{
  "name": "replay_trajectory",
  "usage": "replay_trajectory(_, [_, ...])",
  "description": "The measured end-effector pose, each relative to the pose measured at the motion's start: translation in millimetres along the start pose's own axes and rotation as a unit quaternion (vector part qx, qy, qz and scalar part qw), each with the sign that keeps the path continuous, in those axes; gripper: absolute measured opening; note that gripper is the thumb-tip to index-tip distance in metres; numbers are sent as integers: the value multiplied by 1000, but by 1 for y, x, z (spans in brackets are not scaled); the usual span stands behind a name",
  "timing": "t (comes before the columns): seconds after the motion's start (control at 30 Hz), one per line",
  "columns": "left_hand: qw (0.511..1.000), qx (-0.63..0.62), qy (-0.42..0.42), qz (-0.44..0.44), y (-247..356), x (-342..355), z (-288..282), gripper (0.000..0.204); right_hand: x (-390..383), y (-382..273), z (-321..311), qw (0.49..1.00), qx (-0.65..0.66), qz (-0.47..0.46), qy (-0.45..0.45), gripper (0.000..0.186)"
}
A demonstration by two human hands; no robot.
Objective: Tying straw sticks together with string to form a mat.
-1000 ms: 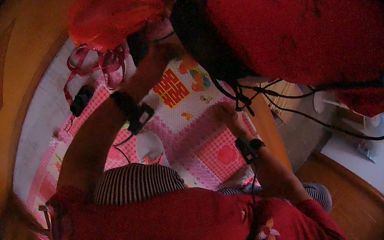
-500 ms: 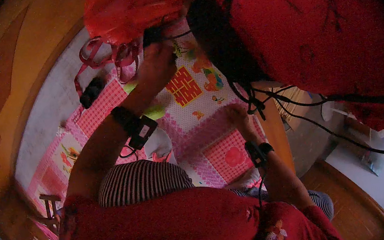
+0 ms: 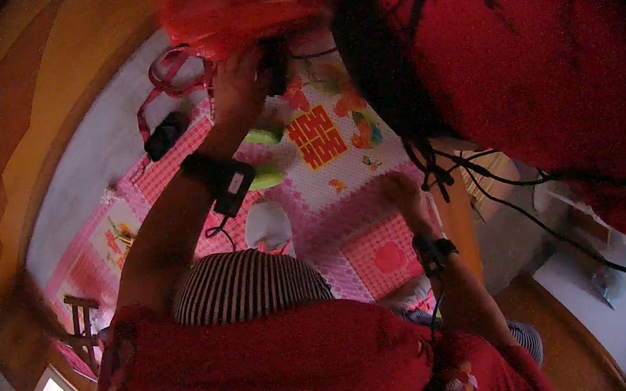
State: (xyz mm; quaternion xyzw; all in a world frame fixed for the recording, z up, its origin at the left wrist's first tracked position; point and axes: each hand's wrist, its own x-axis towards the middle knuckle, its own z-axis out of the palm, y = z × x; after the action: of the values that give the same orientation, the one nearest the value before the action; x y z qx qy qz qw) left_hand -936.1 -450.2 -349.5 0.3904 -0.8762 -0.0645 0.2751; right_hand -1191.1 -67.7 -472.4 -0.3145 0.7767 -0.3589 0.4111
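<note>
My left hand [image 3: 238, 87] reaches to the far side of a pink-and-white patterned cloth [image 3: 324, 218]. Its fingers are dark and blurred, beside a black object [image 3: 274, 68] whose kind I cannot make out. A red plastic bag [image 3: 245, 10] lies just beyond that hand. My right hand [image 3: 405, 193] rests low at the cloth's right edge, next to a wooden edge [image 3: 454, 216]; shade hides how its fingers are bent. Left of my left hand lie a pink strap [image 3: 155, 74] and a small black item [image 3: 166, 136].
A large dark red thing [image 3: 534, 71] with a black side fills the upper right, and black cords [image 3: 516, 178] hang below it. Light green rounded shapes [image 3: 266, 176] and a white rounded item [image 3: 268, 227] lie near my left forearm. A wooden stool [image 3: 81, 329] stands at left.
The view has shifted, moving the scene rightward in the picture. My left hand has moved left over the cloth, and more of the black object shows beside it. My right hand stays at the cloth's edge.
</note>
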Motion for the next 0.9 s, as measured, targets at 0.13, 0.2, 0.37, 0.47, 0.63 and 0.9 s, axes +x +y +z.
replay_trajectory(0.13, [994,5,-55,-91,-73,-69,-55,56,-14,-110,17,962,222,131,-92,30])
replay_trajectory(0.2, [991,88,-54,-86,-88,-88,-66,57,-12,-91,5,983,104,104,-109,33])
replay_trajectory(0.37, [971,184,-128,-84,-138,-137,-87,57,-21,-102,7,941,302,137,-60,36])
replay_trajectory(0.47, [947,186,-221,-139,-166,-150,-79,57,-18,-123,12,965,214,130,-72,32])
replay_trajectory(0.63, [932,230,-227,-164,-164,-141,-89,56,-12,-102,2,974,159,120,-110,27])
replay_trajectory(0.9, [973,173,-77,-133,-299,-199,-177,55,-15,-124,13,952,235,160,-108,25])
